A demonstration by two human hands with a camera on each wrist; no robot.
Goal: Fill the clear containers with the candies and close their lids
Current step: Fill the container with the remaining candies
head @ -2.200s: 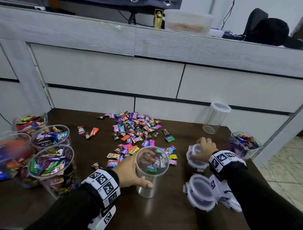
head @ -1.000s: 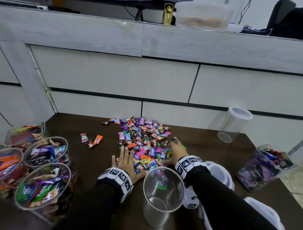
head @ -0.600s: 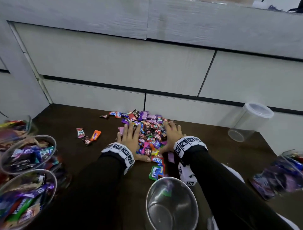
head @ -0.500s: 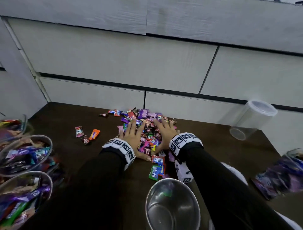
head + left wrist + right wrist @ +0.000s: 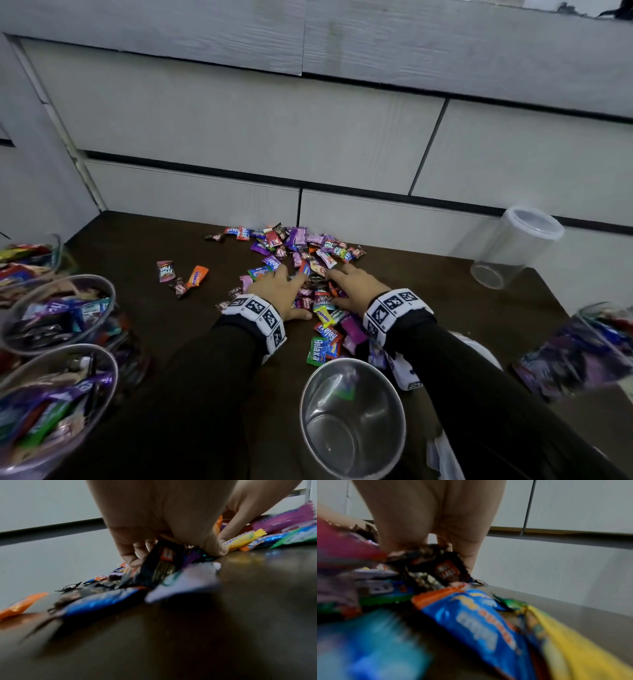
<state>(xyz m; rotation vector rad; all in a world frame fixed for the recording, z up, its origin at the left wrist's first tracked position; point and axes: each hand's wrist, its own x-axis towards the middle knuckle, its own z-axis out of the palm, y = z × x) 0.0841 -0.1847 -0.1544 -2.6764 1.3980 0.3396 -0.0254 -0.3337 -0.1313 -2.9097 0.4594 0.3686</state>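
Both hands have left jar and lids: left hand (image 5: 278, 287) and right hand (image 5: 356, 287) curl round candies (image 5: 310, 251); empty jar (image 5: 352, 416) awaits, lids off.

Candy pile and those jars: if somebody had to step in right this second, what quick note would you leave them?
Left hand and right hand: both down on the candy pile, fingers curled, gathering wrappers between them.
Empty open jar stands right in front of the person, nothing in it yet.
Filled jars sit on the left without lids; another filled jar is on the right.
One more empty jar stands at the back right, with its lid on.
Left to do: scoop the candies into the empty jars and close all lids.
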